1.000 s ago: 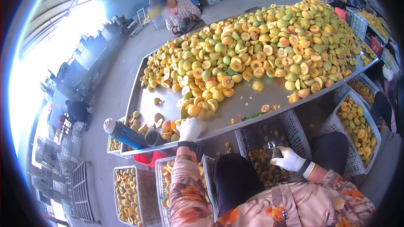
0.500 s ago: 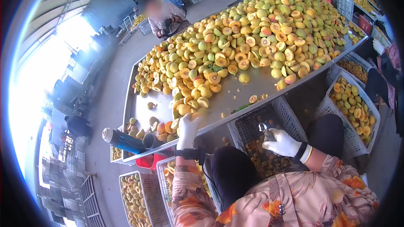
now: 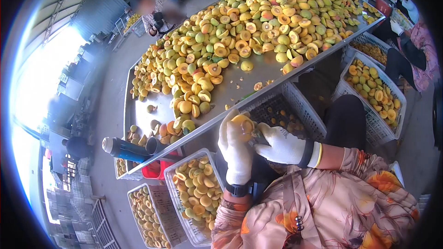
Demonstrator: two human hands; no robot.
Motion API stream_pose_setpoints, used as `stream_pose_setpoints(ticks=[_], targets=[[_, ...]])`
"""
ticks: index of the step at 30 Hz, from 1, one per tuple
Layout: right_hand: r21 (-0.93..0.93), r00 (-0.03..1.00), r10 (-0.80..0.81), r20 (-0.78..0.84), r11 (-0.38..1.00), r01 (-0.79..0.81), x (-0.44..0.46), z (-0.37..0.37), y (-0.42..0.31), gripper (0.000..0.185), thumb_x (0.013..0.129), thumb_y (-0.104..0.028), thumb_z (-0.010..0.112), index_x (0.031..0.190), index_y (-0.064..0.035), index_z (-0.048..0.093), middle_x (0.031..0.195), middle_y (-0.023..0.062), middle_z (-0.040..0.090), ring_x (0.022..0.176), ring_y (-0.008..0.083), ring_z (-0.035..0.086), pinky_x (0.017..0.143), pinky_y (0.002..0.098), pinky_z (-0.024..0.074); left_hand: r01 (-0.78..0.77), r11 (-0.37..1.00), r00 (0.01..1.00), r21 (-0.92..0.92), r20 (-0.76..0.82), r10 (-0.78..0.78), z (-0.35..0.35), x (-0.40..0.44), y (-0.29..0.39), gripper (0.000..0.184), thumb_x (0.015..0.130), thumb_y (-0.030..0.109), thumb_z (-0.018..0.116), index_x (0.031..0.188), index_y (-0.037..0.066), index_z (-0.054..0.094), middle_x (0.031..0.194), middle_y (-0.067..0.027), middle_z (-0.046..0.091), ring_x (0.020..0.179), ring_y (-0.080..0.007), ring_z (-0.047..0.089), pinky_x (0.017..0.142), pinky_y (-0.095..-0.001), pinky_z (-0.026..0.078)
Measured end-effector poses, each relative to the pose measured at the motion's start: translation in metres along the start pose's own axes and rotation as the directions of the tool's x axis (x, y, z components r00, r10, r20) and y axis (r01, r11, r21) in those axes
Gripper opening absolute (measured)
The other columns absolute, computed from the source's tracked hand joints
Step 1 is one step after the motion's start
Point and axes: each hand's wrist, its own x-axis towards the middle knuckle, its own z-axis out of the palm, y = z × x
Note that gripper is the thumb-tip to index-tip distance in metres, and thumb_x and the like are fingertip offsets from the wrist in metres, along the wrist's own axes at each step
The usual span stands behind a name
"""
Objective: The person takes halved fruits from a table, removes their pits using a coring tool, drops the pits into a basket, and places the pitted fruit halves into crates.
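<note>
My left hand (image 3: 236,145), in a white glove, is closed around a yellow peach half (image 3: 242,123) above my lap. Close against the fruit, my right hand (image 3: 282,146), also gloved, grips a small metal pitting tool (image 3: 256,134). Its tip meets the peach, though fingers cover most of it. Beyond the hands, a large pile of halved peaches (image 3: 240,37) covers much of the metal table (image 3: 260,71). Under the table edge, a crate (image 3: 302,106) holds scattered brown pits.
A blue thermos (image 3: 127,150) lies at the table's left corner above a red container (image 3: 152,169). Crates of peach halves stand at left (image 3: 214,157) and right (image 3: 400,127). A co-worker (image 3: 154,18) sits across the table; another person (image 3: 422,55) sits at right.
My left hand has left the fruit on the table and come back toward my lap with a peach half. The right hand has brought the pitting tool up to it. The view has shifted.
</note>
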Motion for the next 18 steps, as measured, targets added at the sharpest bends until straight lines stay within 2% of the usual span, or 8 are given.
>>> stream_pose_setpoints(ticks=[2,3,6,9,12,15,16,18], targets=[[0.005,1.000,0.018,-0.004,1.000,-0.018,-0.004,0.003,-0.004,0.022,0.090,-0.012,0.072,0.104,-0.0004,0.059,0.092,0.0235,0.071,0.088,0.0430,0.071,0.071,0.0454,0.0533,-0.049,0.994,0.998,0.096,-0.025,0.052,0.001,-0.004,-0.007,0.049,0.105,0.038,0.059,0.132,-0.003,0.059,0.111,-0.0135,0.071,0.091,-0.0136,0.064,0.080,-0.0271,0.053],[0.008,1.000,0.027,-0.005,1.000,-0.027,-0.007,0.003,-0.005,0.022,0.090,-0.011,0.072,0.105,-0.0004,0.060,0.093,0.0234,0.071,0.089,0.0421,0.071,0.071,0.0451,0.0535,-0.090,0.979,0.994,0.183,-0.037,0.098,0.005,-0.008,-0.004,0.048,0.105,0.039,0.059,0.128,-0.003,0.060,0.108,-0.0134,0.071,0.086,-0.0131,0.064,0.076,-0.0263,0.053],[0.023,0.995,-0.071,0.070,0.997,0.070,-0.011,0.002,0.001,0.022,0.091,-0.012,0.071,0.106,0.0002,0.060,0.097,0.0217,0.072,0.091,0.0384,0.073,0.074,0.0437,0.0541,-0.136,0.971,0.988,0.194,-0.045,0.148,0.009,-0.014,-0.005,0.048,0.105,0.040,0.058,0.127,-0.003,0.061,0.105,-0.0129,0.072,0.080,-0.0118,0.064,0.071,-0.0247,0.053],[0.173,0.991,-0.100,0.094,0.982,0.083,-0.013,0.001,0.002,0.028,0.091,-0.013,0.070,0.112,0.0021,0.060,0.098,0.0207,0.072,0.092,0.0352,0.073,0.077,0.0415,0.0544,-0.160,0.959,0.985,0.234,-0.031,0.172,0.010,-0.014,-0.004,0.048,0.106,0.040,0.056,0.126,-0.003,0.062,0.101,-0.0121,0.073,0.077,-0.0107,0.064,0.067,-0.0233,0.052],[0.165,0.986,-0.120,0.119,0.981,0.100,-0.014,-0.003,0.000,0.034,0.091,-0.016,0.069,0.119,0.0031,0.060,0.099,0.0205,0.073,0.094,0.0355,0.073,0.078,0.0403,0.0542,-0.101,0.965,0.992,0.243,-0.053,0.117,0.016,-0.015,0.004,0.047,0.106,0.040,0.056,0.123,-0.003,0.064,0.097,-0.0116,0.073,0.076,-0.0105,0.065,0.065,-0.0226,0.051],[0.194,0.955,-0.155,0.255,0.975,0.106,-0.008,-0.013,0.006,0.041,0.090,-0.017,0.069,0.125,0.0038,0.059,0.095,0.0172,0.072,0.085,0.0281,0.073,0.075,0.0373,0.0539,-0.133,0.960,0.991,0.245,0.036,0.128,0.009,-0.009,-0.002,0.046,0.106,0.039,0.056,0.120,-0.003,0.065,0.096,-0.0119,0.073,0.075,-0.0106,0.065,0.064,-0.0221,0.051],[0.212,0.933,-0.038,0.359,0.976,-0.042,-0.006,-0.020,0.005,0.038,0.090,-0.016,0.068,0.121,0.0041,0.059,0.087,0.0145,0.070,0.076,0.0246,0.070,0.068,0.0360,0.0533,-0.113,0.963,0.993,0.246,0.065,0.101,0.007,-0.008,0.000,0.046,0.106,0.039,0.056,0.120,-0.003,0.066,0.096,-0.0123,0.073,0.075,-0.0111,0.066,0.064,-0.0223,0.052],[0.199,0.812,0.173,0.558,0.922,-0.333,-0.002,-0.036,0.000,0.031,0.089,-0.014,0.066,0.114,0.0048,0.061,0.071,0.0091,0.066,0.058,0.0176,0.064,0.056,0.0333,0.0521,-0.076,0.966,0.991,0.248,0.123,0.047,0.009,-0.006,0.005,0.046,0.106,0.039,0.056,0.119,-0.003,0.066,0.096,-0.0130,0.073,0.074,-0.0120,0.066,0.064,-0.0226,0.052]])
